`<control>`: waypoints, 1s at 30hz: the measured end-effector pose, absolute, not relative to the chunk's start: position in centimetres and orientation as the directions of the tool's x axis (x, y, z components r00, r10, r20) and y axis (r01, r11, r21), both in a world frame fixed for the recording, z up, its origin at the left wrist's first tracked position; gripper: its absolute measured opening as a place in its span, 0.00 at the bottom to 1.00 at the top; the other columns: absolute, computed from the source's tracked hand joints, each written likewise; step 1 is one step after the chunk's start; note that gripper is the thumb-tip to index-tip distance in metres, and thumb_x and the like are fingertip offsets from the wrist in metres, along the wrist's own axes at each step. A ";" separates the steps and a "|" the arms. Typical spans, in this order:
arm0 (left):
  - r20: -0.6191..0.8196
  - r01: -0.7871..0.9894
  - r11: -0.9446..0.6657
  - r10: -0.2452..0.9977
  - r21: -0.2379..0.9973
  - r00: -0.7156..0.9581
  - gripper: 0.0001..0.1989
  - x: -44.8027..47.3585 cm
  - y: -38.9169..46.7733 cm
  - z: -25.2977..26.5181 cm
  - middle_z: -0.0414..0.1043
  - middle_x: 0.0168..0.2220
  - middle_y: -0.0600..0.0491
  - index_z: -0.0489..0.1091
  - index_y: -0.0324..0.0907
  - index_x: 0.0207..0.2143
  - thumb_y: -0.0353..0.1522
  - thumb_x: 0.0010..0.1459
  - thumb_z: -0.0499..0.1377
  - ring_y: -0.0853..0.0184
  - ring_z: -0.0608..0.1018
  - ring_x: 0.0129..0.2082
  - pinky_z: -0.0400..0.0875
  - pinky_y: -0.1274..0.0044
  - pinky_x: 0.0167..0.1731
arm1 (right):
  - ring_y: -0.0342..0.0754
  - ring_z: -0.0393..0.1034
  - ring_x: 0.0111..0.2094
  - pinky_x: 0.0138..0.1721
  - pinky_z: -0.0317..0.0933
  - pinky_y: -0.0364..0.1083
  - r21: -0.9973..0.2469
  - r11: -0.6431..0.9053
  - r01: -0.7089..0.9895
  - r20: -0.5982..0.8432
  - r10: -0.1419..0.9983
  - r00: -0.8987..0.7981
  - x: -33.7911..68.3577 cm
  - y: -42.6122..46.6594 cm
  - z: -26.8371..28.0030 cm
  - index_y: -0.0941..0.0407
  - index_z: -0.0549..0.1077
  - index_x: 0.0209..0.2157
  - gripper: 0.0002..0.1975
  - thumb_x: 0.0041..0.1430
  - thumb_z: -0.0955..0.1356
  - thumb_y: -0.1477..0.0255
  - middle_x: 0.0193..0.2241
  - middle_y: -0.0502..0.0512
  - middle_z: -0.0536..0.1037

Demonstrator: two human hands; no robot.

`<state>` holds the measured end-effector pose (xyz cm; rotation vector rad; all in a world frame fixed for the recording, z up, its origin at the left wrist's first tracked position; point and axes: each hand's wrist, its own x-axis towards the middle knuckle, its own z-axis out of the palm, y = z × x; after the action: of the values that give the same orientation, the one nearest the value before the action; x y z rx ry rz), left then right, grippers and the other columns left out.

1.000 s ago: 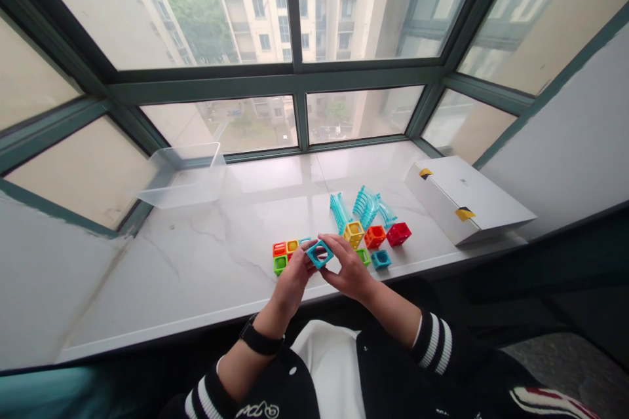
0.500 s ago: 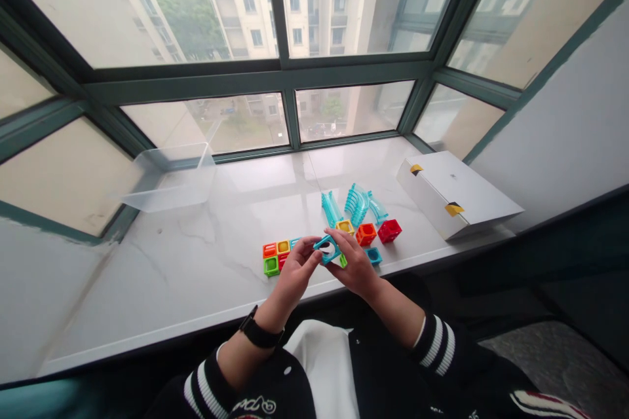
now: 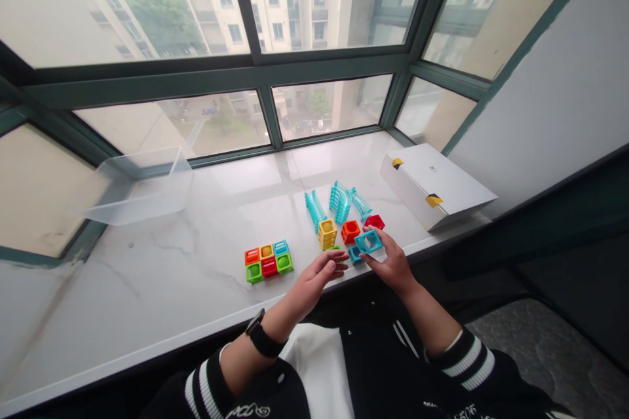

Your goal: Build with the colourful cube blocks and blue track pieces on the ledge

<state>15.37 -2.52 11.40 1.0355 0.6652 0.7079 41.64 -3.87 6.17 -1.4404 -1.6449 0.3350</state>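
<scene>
Between thumb and fingers, my right hand grips a light-blue cube block with a round hole, raised above the sill. My left hand holds nothing; its fingers are stretched out beside a green block that it partly hides. Under the held block sits a darker blue block. Just behind are a yellow block, an orange block and a red block, the red one partly covered by my right hand. To the left, several coloured blocks form a joined two-row group.
Clear turquoise track pieces, one straight and one curved, lie behind the blocks. A white box with yellow-black tabs stands at the right. A transparent plastic bin sits at the left on the marble sill under the window.
My hands have parted. The light-blue block, held by both before, has gone right in my right hand alone. My left hand has let go and opened. The view has shifted somewhat.
</scene>
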 end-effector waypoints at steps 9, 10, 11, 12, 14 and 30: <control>-0.229 -0.017 0.345 0.658 0.938 0.718 0.26 18.3 -4.2 7.7 0.64 0.71 0.47 0.76 0.52 0.60 0.51 0.64 0.64 0.47 0.67 0.70 0.63 0.54 0.68 | 0.64 0.74 0.60 0.62 0.68 0.64 -0.708 0.158 0.689 0.312 0.944 0.105 42.5 -3.7 2.6 0.54 0.69 0.65 0.34 0.62 0.74 0.56 0.58 0.65 0.79; -0.236 -0.004 0.341 0.660 0.940 0.713 0.25 18.6 -4.1 7.2 0.63 0.71 0.47 0.77 0.52 0.59 0.51 0.64 0.64 0.46 0.66 0.71 0.61 0.53 0.69 | 0.64 0.74 0.60 0.62 0.68 0.64 -0.709 0.150 0.689 0.302 0.947 0.105 42.5 -3.6 2.1 0.54 0.70 0.65 0.34 0.61 0.74 0.57 0.58 0.66 0.79; -0.242 0.003 0.339 0.664 0.941 0.707 0.25 18.8 -4.1 6.7 0.62 0.72 0.47 0.77 0.51 0.58 0.51 0.64 0.64 0.46 0.64 0.71 0.59 0.53 0.70 | 0.64 0.74 0.60 0.62 0.68 0.64 -0.711 0.143 0.689 0.291 0.951 0.104 42.5 -3.5 1.7 0.55 0.70 0.65 0.34 0.61 0.74 0.57 0.57 0.66 0.79; -0.245 0.005 0.339 0.669 0.941 0.702 0.25 19.1 -4.0 6.3 0.62 0.72 0.47 0.78 0.50 0.58 0.51 0.64 0.64 0.46 0.64 0.72 0.57 0.53 0.71 | 0.64 0.74 0.59 0.62 0.68 0.64 -0.714 0.135 0.687 0.280 0.954 0.104 42.5 -3.4 1.4 0.55 0.70 0.65 0.34 0.61 0.74 0.58 0.57 0.66 0.79; -0.243 0.002 0.336 0.675 0.942 0.696 0.25 19.5 -3.9 5.5 0.62 0.72 0.47 0.78 0.50 0.56 0.52 0.64 0.63 0.47 0.63 0.72 0.55 0.54 0.71 | 0.64 0.75 0.59 0.61 0.68 0.64 -0.722 0.116 0.682 0.254 0.961 0.106 42.5 -3.2 0.8 0.55 0.70 0.64 0.34 0.60 0.74 0.59 0.56 0.66 0.79; -0.348 -0.041 0.498 0.660 0.866 0.666 0.27 21.0 -3.4 2.9 0.55 0.75 0.49 0.77 0.48 0.51 0.56 0.60 0.64 0.45 0.63 0.70 0.62 0.55 0.66 | 0.62 0.78 0.53 0.53 0.74 0.60 -0.768 0.057 0.638 0.164 0.980 0.110 41.5 -3.1 -0.9 0.55 0.71 0.64 0.33 0.58 0.74 0.60 0.56 0.66 0.80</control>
<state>20.99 -3.42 2.87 0.9672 0.7389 0.4740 41.46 -3.07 -0.95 -1.6587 -1.6050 0.5928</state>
